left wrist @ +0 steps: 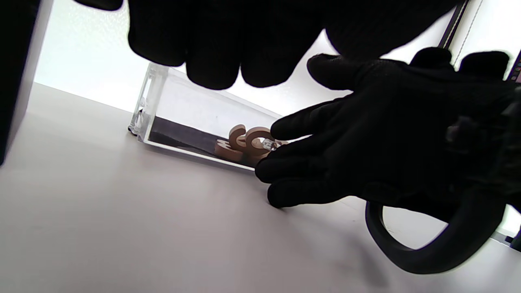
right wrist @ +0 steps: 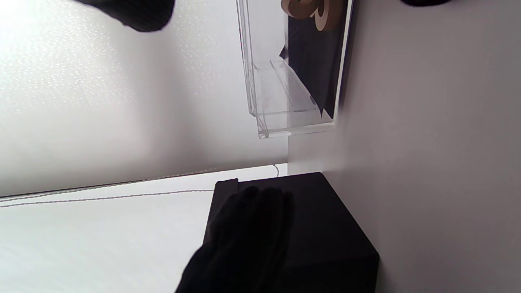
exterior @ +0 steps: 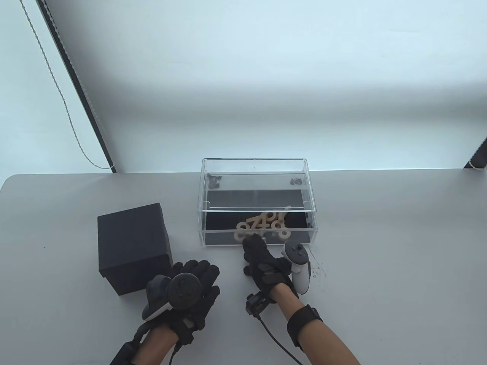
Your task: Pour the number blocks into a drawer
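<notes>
A clear acrylic case [exterior: 255, 167] stands mid-table with its drawer [exterior: 213, 238] pulled a little toward me. Several tan wooden number blocks [exterior: 262, 224] lie heaped on the drawer's black floor, near its front wall. My right hand [exterior: 254, 244] reaches forward with fairly straight fingers, the tips touching the drawer's front wall. In the left wrist view that right hand [left wrist: 366, 138] meets the drawer [left wrist: 179, 122] just in front of the blocks [left wrist: 246, 142]. My left hand [exterior: 199, 272] lies flat on the table, fingers spread, holding nothing, beside a black box [exterior: 133, 247].
The black box stands upright left of the case, close to my left hand; in the right wrist view that box [right wrist: 333, 228] sits behind the left hand [right wrist: 244, 236]. The grey table [exterior: 380, 247] extends bare to the right. A cord hangs at the far left wall.
</notes>
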The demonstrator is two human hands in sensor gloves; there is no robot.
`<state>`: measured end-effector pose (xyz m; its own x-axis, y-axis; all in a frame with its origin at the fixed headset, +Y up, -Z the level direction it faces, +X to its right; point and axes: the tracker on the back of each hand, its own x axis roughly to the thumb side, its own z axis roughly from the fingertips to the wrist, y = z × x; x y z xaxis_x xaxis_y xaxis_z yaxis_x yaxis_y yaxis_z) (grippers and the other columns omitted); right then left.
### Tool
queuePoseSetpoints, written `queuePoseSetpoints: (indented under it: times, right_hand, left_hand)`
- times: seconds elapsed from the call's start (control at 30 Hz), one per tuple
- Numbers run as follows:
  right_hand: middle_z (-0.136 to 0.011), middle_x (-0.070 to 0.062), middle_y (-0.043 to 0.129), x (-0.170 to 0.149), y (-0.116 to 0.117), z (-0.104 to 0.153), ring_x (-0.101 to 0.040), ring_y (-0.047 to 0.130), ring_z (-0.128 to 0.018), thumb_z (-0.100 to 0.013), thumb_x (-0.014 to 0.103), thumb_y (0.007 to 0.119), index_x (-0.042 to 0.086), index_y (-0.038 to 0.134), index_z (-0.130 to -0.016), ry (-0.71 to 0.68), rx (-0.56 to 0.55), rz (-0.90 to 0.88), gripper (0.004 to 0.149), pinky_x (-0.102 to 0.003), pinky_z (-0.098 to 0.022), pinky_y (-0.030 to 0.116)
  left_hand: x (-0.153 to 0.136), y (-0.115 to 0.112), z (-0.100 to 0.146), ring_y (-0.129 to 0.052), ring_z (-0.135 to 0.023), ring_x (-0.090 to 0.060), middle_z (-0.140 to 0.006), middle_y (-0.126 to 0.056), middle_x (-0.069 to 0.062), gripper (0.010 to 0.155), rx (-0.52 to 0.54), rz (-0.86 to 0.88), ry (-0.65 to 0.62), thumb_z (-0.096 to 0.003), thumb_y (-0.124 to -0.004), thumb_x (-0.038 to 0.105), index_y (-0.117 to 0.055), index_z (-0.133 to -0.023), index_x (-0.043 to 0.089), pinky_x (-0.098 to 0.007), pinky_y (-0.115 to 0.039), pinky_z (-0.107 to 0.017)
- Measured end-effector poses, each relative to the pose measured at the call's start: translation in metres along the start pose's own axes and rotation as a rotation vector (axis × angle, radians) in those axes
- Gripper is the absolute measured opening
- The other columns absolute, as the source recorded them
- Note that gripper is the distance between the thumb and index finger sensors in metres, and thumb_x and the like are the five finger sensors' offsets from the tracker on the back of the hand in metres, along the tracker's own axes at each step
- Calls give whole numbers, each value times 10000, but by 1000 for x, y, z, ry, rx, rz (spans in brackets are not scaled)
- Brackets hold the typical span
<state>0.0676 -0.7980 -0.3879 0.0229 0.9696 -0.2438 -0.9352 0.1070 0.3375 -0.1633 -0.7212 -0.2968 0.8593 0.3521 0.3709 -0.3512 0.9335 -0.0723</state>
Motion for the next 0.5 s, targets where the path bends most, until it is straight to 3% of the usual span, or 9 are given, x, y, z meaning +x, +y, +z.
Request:
queuePoseSetpoints:
  times: [0.5]
  right_hand:
    - [-1009,-334,-22,6,-8,-31,-572,271,-966,-523,628,600,75,95,-1028,0,-34,19,903,-717,-661,443]
  left_hand:
    - [-4,1,-1,-569,-1035,-439,-1139,-661,-148,659,-16,7,18,-471,-631,563,-636,-1033,217,-686,-353,-751]
